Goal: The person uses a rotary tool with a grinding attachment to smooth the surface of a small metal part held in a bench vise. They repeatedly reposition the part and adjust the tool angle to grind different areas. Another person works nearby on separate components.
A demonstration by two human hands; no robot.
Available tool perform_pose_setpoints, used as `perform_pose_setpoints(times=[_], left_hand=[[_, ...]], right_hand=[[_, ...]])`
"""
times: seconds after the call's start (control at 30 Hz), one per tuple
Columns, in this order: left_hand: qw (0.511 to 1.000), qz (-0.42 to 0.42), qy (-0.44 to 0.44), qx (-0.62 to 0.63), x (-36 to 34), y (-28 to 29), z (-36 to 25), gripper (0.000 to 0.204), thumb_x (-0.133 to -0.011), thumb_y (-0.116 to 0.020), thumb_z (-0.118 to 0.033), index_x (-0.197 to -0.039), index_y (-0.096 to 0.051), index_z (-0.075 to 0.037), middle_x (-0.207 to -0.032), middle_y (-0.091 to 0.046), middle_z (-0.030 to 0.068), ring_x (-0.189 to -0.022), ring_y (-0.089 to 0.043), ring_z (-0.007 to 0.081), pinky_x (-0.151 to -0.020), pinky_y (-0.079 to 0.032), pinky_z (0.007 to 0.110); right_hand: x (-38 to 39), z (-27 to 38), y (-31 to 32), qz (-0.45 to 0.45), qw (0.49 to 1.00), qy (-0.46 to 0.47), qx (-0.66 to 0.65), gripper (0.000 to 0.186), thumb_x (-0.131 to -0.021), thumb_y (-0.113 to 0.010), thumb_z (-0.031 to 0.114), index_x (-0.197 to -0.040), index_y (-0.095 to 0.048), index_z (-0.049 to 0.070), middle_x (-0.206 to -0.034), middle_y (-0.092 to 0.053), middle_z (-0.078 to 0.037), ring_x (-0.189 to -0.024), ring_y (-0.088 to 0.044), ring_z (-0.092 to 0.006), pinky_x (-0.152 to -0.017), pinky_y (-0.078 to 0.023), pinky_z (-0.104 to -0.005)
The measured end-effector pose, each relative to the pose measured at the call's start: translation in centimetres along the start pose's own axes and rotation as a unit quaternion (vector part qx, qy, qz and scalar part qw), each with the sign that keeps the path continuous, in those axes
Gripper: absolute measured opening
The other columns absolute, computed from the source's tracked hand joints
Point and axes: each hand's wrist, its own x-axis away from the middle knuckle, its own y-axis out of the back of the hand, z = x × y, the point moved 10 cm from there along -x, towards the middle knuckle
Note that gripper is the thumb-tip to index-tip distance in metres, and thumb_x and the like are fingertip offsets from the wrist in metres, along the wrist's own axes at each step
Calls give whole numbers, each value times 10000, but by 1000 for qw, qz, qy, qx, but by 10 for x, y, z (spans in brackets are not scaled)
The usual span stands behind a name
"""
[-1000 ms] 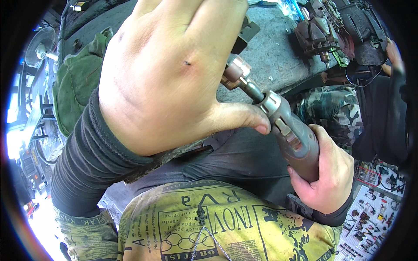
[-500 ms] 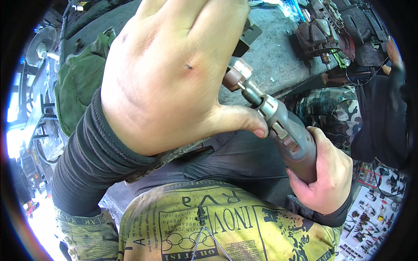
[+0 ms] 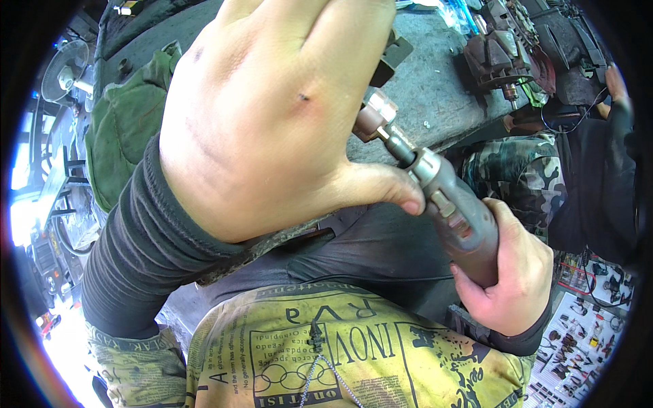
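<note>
My right hand (image 3: 513,285) wraps round the rear of a grey handheld die grinder (image 3: 466,234), which slants up and left. A shiny metal collar forms its nose, with a dark collet and thin shank ahead of it. The shank's tip meets a short ring-shaped metal part (image 3: 376,114). Large in the middle, my left hand (image 3: 265,129) is seen from its back, its thumb resting against the grinder's collar. Its other fingers curl away past the top edge, and what they grip is hidden. A dark metal bracket (image 3: 392,60) shows just beyond it.
Behind my hands runs a dark, worn workbench (image 3: 435,88). A machine vise (image 3: 500,58) stands at its far right. Green cloth (image 3: 126,129) drapes the left side, near a white fan (image 3: 64,75). Another person in camouflage trousers (image 3: 513,170) is close at the right. Small parts cover a white sheet (image 3: 571,347).
The grinder and the metal part at its tip have shifted slightly right. My left hand has moved a little the same way; both hands keep their hold.
</note>
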Motion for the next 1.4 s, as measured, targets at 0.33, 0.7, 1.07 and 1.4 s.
perform_pose_setpoints(times=[0.33,0.7,1.07,1.4], left_hand=[[1000,2,-3,8,-4,-2,6,542,-637,-811,-241,-1109,-615,-62,-1062,-611,91,-1049,-535,315,-934,-462,424],[1000,0,-1,4,0,-1,3,598,-617,-826,-242,-1144,-608,-63,-1100,-607,96,-1085,-528,328,-956,-458,435],[1000,-4,-3,4,2,-1,3,654,-597,-842,-242,-1178,-602,-64,-1138,-603,102,-1122,-522,342,-977,-453,445],[1000,-6,1,4,5,2,0,706,-578,-856,-242,-1210,-596,-64,-1172,-599,107,-1155,-516,354,-996,-449,454]], right_hand=[[-4,-5,0,7,1000,-23,-6,777,-567,-830,142,-1275,-582,-61,-808,-618,-145,-627,-631,-313,-593,-512,-412],[0,-1,-4,7,1000,-8,-11,788,-550,-830,150,-1270,-590,-60,-805,-618,-141,-619,-630,-307,-588,-515,-409],[0,1,-5,8,1000,-20,-9,757,-565,-832,139,-1257,-595,-55,-800,-622,-136,-624,-637,-304,-592,-520,-401],[5,4,-3,10,1000,-16,-14,755,-573,-829,127,-1261,-585,-65,-808,-623,-142,-619,-635,-311,-587,-520,-406]])
